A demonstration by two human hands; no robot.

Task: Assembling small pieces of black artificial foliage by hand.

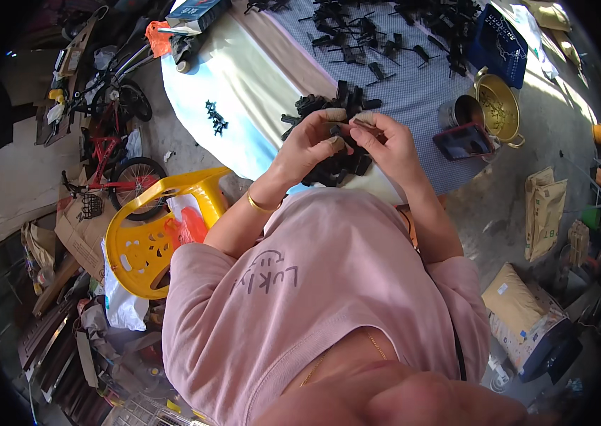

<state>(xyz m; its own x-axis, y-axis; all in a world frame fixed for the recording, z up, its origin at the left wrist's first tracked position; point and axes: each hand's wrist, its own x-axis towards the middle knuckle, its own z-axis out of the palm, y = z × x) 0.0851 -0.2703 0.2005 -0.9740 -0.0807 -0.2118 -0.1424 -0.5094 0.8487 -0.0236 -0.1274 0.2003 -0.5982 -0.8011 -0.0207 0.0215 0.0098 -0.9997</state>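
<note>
My left hand point(314, 142) and my right hand point(390, 145) meet over the near edge of the table, fingers bent into pinches. A small black part point(335, 130) shows between the left fingertips; its exact kind is too small to tell. Close beside it, the right thumb and index finger press together, and what they hold is hidden. Tan wraps cover several fingertips. Under and around the hands lies a pile of black plastic parts point(318, 105), partly covered by them. A small separate cluster of black pieces point(216, 118) rests on the pale cloth to the left.
More black parts point(357, 32) spread over the far side of the cloth-covered table point(258, 78). At right stand a gold pot point(514, 131), a metal cup point(462, 111), a phone point(464, 141) and a blue box point(497, 46). A yellow chair point(130, 266) and red bicycle point(105, 153) are left.
</note>
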